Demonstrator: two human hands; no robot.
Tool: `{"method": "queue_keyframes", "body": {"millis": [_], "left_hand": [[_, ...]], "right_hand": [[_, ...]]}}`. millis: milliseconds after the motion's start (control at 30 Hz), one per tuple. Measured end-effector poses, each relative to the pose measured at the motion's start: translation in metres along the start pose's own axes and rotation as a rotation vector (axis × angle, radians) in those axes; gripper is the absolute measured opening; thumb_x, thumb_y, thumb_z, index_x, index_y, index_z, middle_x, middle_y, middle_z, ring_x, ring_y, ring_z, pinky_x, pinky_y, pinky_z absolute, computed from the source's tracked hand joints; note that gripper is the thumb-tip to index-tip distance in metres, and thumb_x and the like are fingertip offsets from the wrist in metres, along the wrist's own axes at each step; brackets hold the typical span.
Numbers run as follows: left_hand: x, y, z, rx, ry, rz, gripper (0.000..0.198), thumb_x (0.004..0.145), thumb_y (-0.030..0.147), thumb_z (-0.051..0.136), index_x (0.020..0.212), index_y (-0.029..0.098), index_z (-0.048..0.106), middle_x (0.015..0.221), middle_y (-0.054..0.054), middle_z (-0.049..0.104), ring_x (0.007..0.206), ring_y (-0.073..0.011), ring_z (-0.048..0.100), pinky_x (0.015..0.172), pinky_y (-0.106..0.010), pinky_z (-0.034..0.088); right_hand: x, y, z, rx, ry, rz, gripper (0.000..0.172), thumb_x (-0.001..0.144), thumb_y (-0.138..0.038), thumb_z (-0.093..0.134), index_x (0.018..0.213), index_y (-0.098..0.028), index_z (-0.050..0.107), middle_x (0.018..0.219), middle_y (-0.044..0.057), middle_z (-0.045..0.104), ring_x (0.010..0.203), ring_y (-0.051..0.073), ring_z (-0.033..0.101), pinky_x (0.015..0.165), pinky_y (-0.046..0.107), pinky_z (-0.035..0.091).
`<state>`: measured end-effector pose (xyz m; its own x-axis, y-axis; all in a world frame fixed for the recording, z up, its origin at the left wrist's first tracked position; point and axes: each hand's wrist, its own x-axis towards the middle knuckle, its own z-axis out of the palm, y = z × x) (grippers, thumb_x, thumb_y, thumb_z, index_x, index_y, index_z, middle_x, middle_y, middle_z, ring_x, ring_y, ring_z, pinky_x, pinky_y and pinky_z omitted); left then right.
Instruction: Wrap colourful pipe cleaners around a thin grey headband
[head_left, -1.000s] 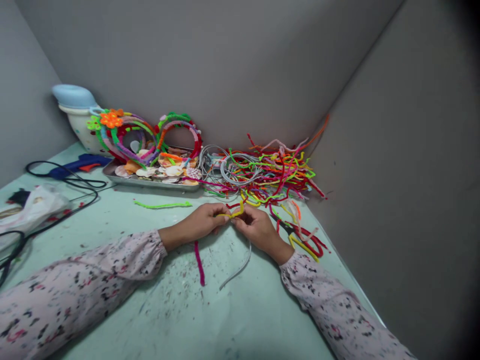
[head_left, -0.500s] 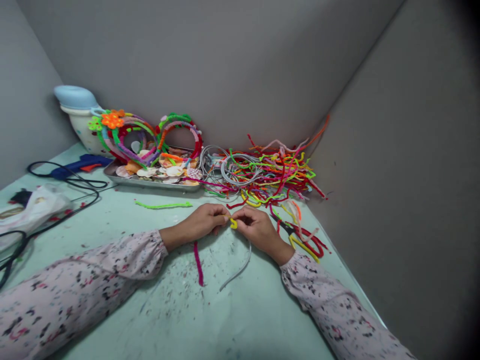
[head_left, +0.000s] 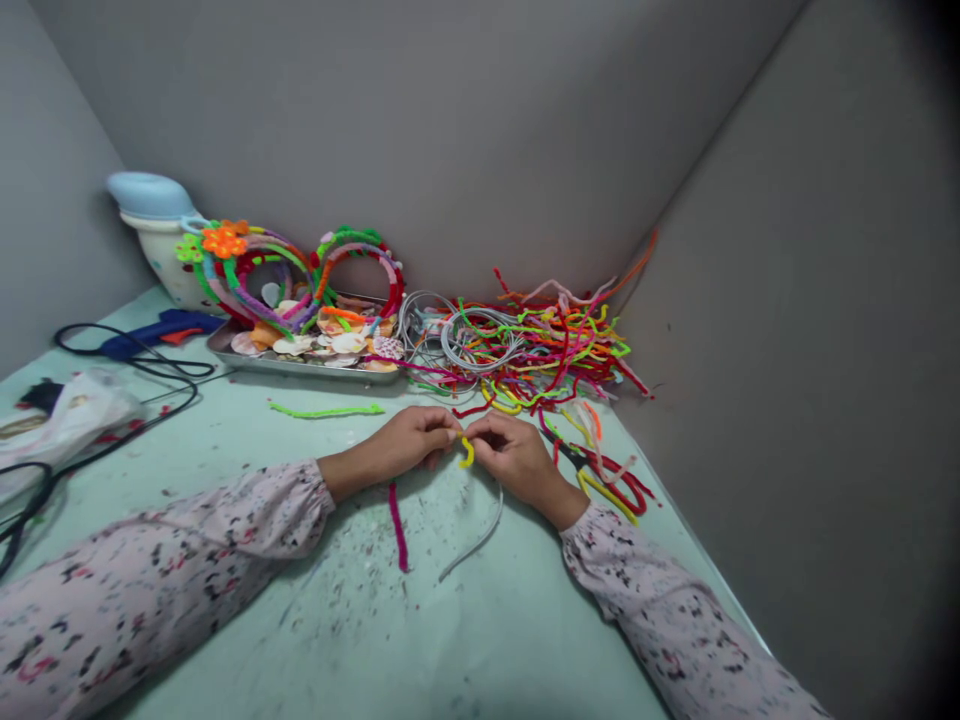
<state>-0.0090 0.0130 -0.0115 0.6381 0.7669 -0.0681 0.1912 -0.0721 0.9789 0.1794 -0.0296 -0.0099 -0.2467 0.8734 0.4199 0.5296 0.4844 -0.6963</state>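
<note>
Close together over the table's middle, my left hand (head_left: 421, 438) and my right hand (head_left: 517, 455) are both closed in a pinch. Between the fingertips is a yellow pipe cleaner (head_left: 469, 455), its short curved end hanging down. A grey wire (head_left: 484, 538) runs down from beneath my right hand and curves left onto the table; its upper part is hidden by the fingers. A magenta pipe cleaner (head_left: 397, 530) hangs or lies just below my left hand. Further left, a bright green pipe cleaner (head_left: 326, 411) lies flat.
Behind stands a metal tray (head_left: 315, 370) of seashells with pipe-cleaner headbands (head_left: 360, 245). Coiled grey wire (head_left: 480, 340) and a heap of pipe cleaners (head_left: 570, 340) lie beside it. Scissors (head_left: 570, 450) rest at right. A black cable (head_left: 180, 380), plastic bag (head_left: 94, 410) and blue-lidded container (head_left: 161, 240) occupy the left.
The yellow pipe cleaner's free end has swung from a tight bend into a longer curve hanging down. Both hands keep nearly the same place.
</note>
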Motion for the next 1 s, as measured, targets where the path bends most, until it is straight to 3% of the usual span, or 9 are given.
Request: {"method": "queue_keyframes", "body": {"millis": [167,300,533,1000], "left_hand": [[0.0,0.002,0.001,-0.028,0.036,0.001,0.023,0.081,0.034,0.052,0.091,0.015,0.06,0.053,0.004,0.049,0.042,-0.0076,0.042,0.041,-0.019,0.031],[0.001,0.0,0.001,-0.034,0.064,-0.008,0.023,0.082,0.036,0.052,0.085,0.015,0.058,0.058,0.003,0.052,0.04,-0.0061,0.041,0.039,-0.019,0.031],[-0.001,0.002,0.002,-0.074,0.063,-0.012,0.024,0.082,0.036,0.053,0.089,0.014,0.059,0.059,0.003,0.053,0.039,-0.0057,0.042,0.039,-0.019,0.031],[-0.004,0.006,0.003,-0.054,0.05,-0.02,0.025,0.081,0.037,0.053,0.089,0.014,0.061,0.059,0.003,0.057,0.036,-0.0047,0.04,0.037,-0.018,0.028]], "right_hand": [[0.0,0.006,0.002,0.038,0.072,0.081,0.015,0.075,-0.012,0.056,0.082,-0.019,0.068,0.076,0.001,0.066,0.067,0.013,0.058,0.062,0.024,0.044],[0.001,0.006,0.002,0.208,0.018,0.183,0.012,0.076,-0.018,0.057,0.085,-0.018,0.066,0.077,0.001,0.065,0.066,0.012,0.057,0.061,0.023,0.045],[0.005,-0.003,-0.005,0.489,-0.046,0.387,0.013,0.08,-0.029,0.055,0.082,-0.018,0.061,0.059,-0.002,0.058,0.051,0.011,0.051,0.051,0.023,0.042],[0.008,-0.009,-0.006,0.531,-0.113,0.489,0.01,0.074,-0.026,0.059,0.078,-0.017,0.061,0.056,-0.004,0.057,0.049,0.009,0.052,0.048,0.02,0.04]]}}
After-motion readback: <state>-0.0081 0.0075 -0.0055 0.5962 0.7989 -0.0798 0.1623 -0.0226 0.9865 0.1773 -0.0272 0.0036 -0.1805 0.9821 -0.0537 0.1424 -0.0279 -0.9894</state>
